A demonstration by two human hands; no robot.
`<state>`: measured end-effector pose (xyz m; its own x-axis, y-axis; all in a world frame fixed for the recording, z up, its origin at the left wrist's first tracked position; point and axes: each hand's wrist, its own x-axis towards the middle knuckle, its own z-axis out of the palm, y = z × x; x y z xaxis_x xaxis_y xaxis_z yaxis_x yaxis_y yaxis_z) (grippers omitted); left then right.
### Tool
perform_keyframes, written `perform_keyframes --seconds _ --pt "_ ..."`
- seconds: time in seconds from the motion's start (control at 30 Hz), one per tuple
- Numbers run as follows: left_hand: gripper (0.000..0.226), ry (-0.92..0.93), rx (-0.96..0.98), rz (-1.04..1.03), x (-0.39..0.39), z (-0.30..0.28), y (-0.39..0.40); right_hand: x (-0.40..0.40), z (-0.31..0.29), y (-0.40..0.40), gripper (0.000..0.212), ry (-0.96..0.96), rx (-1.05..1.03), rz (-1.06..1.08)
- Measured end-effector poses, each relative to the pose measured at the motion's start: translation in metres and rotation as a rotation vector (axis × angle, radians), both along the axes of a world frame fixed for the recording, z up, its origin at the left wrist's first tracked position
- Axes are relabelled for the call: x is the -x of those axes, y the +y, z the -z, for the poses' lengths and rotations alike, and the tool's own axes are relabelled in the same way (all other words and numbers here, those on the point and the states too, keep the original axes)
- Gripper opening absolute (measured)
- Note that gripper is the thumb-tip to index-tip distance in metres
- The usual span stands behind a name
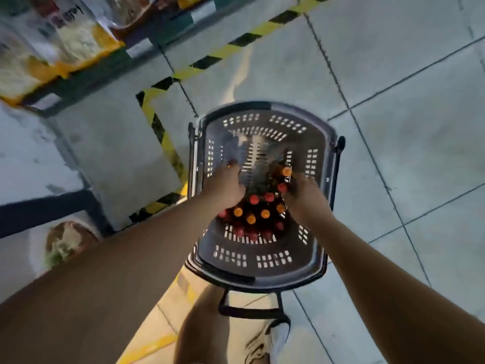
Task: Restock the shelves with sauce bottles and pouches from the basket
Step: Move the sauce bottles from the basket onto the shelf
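Observation:
A grey slotted shopping basket (262, 269) stands on the floor in front of me. Inside it stand several sauce bottles (252, 218) with red and orange caps, clustered near its middle. Both my arms reach down into the basket. My left hand (225, 187) has its fingers curled down on something at the left of the cluster; an orange cap shows at its fingertips. My right hand (301, 195) grips bottles at the right side, with an orange-capped bottle (286, 171) sticking out past its fingers. The picture is blurred, so the exact grasp is unclear.
A dark metal shelf (86, 80) with yellow and white food bags (78, 40) runs along the upper left. Yellow-and-black floor tape (162, 132) borders the shelf. The basket's black handle (249, 308) lies toward me, beside my shoe (270, 342). Tiled floor spreads to the right.

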<state>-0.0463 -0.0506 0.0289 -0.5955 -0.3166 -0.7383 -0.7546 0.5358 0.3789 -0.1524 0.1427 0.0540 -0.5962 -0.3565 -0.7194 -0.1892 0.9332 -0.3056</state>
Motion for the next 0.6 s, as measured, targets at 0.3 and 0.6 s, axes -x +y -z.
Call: perform_keyframes --seconds 0.3,0.6 --pt "0.065 -0.029 0.07 0.002 -0.009 0.132 0.008 0.006 0.135 -0.01 0.043 0.088 -0.066 0.081" --pt "0.024 -0.041 0.122 -0.081 0.001 0.154 0.003 0.009 0.174 -0.019 0.021 0.211 -0.079 0.133"
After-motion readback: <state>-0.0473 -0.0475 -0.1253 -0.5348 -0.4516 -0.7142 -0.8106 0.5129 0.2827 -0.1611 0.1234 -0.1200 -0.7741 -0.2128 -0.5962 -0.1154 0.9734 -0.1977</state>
